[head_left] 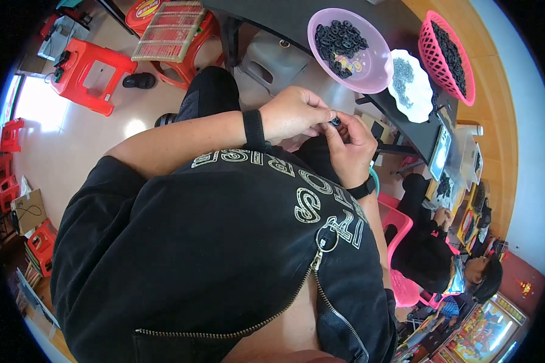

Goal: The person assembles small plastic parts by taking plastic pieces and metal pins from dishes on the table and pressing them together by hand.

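My left hand (pixel 293 115) and my right hand (pixel 352 148) meet in front of my chest, fingertips pinched together. Between them is a small dark, glossy piece (pixel 335 121), mostly covered by the fingers. It resembles the black oval pieces (pixel 339 42) in the nearby lilac bowl (pixel 378 68), though its exact kind is unclear. Some yellowish ring-like bits (pixel 356 65) lie in that bowl too. Beside it, a white scalloped dish (pixel 423 111) holds tiny grey-green bits. A pink lattice basket (pixel 429 51) full of black pieces stands to its right.
The dark table (pixel 266 13) carries the bowl, dish and basket. Red stools (pixel 97 69) stand on the tiled floor at left, and a grey stool (pixel 269 57) is under the table. At right, another person (pixel 427 242) sits at a cluttered bench, near a pink chair (pixel 399 224).
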Motion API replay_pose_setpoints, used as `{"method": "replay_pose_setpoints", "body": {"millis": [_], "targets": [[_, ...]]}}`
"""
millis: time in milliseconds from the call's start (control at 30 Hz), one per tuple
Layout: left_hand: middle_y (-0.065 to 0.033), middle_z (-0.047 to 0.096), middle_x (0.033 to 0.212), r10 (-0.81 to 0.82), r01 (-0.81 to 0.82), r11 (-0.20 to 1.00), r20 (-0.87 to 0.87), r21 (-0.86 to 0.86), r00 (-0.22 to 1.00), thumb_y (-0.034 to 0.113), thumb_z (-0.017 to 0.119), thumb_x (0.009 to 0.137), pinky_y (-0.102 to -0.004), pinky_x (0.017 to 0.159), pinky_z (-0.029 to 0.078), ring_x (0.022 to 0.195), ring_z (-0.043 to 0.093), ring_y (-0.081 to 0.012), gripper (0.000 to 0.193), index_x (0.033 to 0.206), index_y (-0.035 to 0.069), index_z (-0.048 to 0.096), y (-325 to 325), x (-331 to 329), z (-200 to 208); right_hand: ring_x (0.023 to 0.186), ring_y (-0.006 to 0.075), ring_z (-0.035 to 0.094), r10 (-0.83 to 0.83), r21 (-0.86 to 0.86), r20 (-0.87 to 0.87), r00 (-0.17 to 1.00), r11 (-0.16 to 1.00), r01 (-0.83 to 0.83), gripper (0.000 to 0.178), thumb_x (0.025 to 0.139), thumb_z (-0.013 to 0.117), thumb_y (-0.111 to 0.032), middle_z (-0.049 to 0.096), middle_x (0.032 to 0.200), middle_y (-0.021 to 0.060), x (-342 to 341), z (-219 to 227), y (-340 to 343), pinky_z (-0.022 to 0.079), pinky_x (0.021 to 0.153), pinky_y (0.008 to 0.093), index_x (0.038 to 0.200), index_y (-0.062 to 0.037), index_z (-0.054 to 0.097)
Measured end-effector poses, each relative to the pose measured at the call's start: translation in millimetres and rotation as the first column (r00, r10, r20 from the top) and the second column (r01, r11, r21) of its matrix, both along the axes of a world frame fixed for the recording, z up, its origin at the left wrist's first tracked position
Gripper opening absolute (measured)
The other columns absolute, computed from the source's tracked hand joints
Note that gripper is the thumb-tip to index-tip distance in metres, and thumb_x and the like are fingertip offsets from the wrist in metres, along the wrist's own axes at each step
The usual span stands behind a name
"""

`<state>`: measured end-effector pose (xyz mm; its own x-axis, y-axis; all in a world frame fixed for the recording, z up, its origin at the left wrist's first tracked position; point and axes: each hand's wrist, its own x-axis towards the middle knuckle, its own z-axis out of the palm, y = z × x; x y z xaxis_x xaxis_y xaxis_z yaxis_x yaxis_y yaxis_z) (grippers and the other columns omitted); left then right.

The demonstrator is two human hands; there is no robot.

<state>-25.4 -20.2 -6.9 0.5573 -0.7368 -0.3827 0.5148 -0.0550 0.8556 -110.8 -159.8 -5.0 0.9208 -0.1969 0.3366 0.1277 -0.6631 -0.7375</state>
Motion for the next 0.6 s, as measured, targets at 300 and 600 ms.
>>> {"method": "replay_pose_setpoints", "body": {"millis": [300, 600], "targets": [[-0.0048, 0.062, 0.084, -0.008, 0.009, 1.000, -0.040, 0.009, 0.999, 0.021, 0.058, 0.087, -0.0237, 0.069, 0.052, 0.075, 0.060, -0.0102, 0.021, 0.092, 0.000, 0.062, 0.6, -0.7, -2.2, 0.054, 0.0139, 0.055, 0.002, 0.025, 0.006, 1.000, 1.000, -0.002, 0.019, 0.072, 0.071, -0.006, 0.056, 0.067, 0.0073, -1.9, -0.2, 1.8, 0.044, 0.051, 0.0243, 0.089, -0.0020, 0.063], [-0.0021, 0.060, 0.081, -0.015, 0.015, 1.000, -0.006, 0.000, 1.000, 0.022, 0.058, 0.087, -0.0225, 0.068, 0.051, 0.073, 0.058, -0.0086, 0.021, 0.088, 0.001, 0.062, 2.3, -1.2, -4.7, 0.059, 0.0135, 0.055, 0.040, -0.015, -0.008, 0.999, 0.999, -0.040, 0.028, 0.070, 0.072, -0.005, 0.057, 0.073, 0.0071, -3.4, -3.1, -2.3, 0.045, 0.054, 0.0240, 0.096, -0.0025, 0.063]]}}
